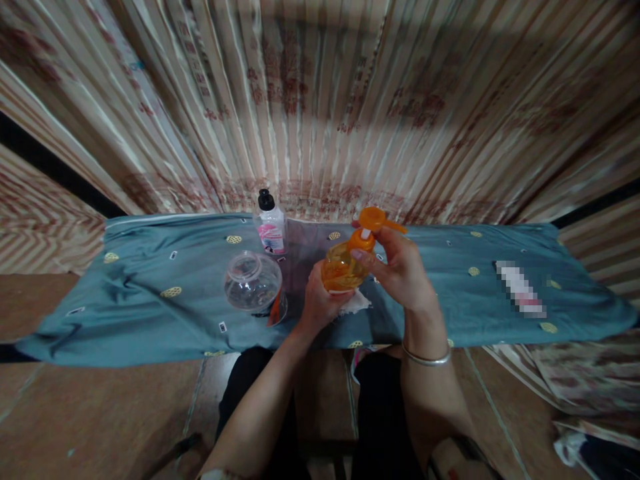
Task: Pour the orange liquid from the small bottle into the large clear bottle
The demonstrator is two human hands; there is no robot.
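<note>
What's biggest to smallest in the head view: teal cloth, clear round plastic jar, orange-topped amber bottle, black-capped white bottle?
Teal cloth
Clear jar and amber bottle: too close to rank
White bottle

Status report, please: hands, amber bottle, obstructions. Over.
Left hand holding amber bottle. Right hand gripping its orange pump. Clear jar apart, to the left; nothing visibly blocking.

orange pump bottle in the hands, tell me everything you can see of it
The orange pump bottle has a rounded, see-through amber body that looks like plastic, an orange collar and an orange pump head, its nozzle pointing right, with a short white stem between. It leans toward the right. The left hand cups the body low down; the right hand has its fingers around the top. Whether its base touches anything below is hidden.
</note>
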